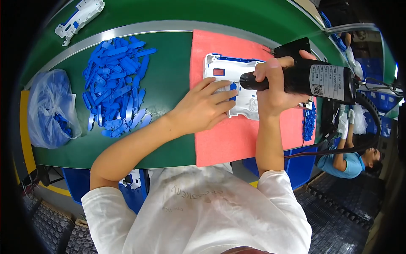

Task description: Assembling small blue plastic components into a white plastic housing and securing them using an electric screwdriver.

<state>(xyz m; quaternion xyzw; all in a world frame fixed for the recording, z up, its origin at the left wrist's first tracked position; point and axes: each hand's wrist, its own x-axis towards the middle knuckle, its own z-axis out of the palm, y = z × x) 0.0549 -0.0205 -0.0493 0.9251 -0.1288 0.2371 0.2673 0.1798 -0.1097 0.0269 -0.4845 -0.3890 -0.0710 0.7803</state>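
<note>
A white plastic housing with blue trim along its far edge lies on a pink mat. My left hand grips its left side, the fingers stretched over the top and reaching a small blue part in it. The thumb is mostly hidden. My right hand is wrapped round a black electric screwdriver, held nearly level above the housing. The driver's thin bit points left, close to the blue part; whether it touches a screw I cannot tell.
On the green table lie a pile of blue plastic strips and a tied clear bag of blue parts. Small blue pieces line the mat's right edge. Another white housing rests at far left. A co-worker is at right.
</note>
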